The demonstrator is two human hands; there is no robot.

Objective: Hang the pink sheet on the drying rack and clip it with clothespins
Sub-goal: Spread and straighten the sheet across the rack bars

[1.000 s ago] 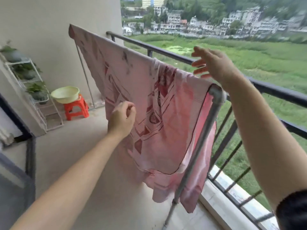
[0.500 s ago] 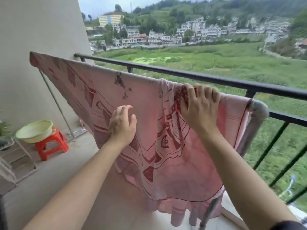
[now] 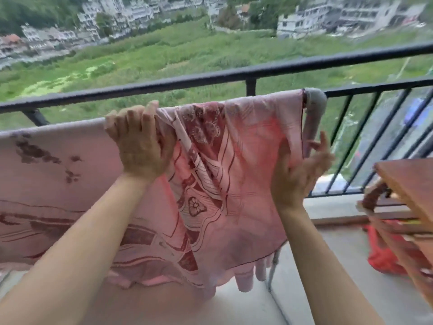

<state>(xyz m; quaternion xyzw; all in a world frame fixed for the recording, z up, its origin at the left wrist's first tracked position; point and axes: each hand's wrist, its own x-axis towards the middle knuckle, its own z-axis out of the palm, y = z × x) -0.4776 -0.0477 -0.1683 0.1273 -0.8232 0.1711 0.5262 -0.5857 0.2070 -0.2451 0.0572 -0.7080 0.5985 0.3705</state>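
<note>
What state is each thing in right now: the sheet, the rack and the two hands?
Pink sheet: draped over the rack's top bar, bunched midway, not clipped anywhere visible.
Drying rack: upright, bar covered except its right corner.
Left hand: gripping the bunched fold on the bar.
Right hand: blurred, at the sheet's right edge; grip unclear.
</note>
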